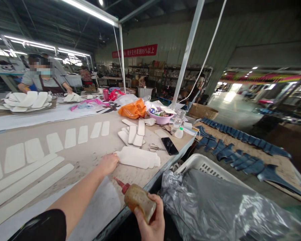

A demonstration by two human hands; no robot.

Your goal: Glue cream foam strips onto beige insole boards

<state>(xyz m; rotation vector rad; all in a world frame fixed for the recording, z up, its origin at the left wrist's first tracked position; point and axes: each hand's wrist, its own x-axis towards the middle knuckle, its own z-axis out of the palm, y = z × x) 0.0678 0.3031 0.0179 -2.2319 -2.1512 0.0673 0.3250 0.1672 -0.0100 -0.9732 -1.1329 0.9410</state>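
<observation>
My right hand (152, 217) is wrapped round a squeeze bottle (137, 201), yellowish and stained, with a red pointed nozzle. The bottle is tilted, its tip toward the upper left, over the table's near edge. My left hand (109, 163) is closed at the left end of a fanned stack of white flat panels (137, 157), its fingertips pinching the edge. How many layers it grips is hidden. Beyond the stack lies a loose pile of smaller white pieces (132, 134). To the left, white pieces (35, 150) are laid in a row, with long white strips (30, 180) nearer me.
Scissors (154, 147) and a phone (170, 146) lie right of the stack. Behind stand a purple basin (162, 118), an orange bag (132, 108) and a clear bottle (178, 121). A white crate (210, 167) with grey plastic stands at right. A co-worker (46, 78) is across the table.
</observation>
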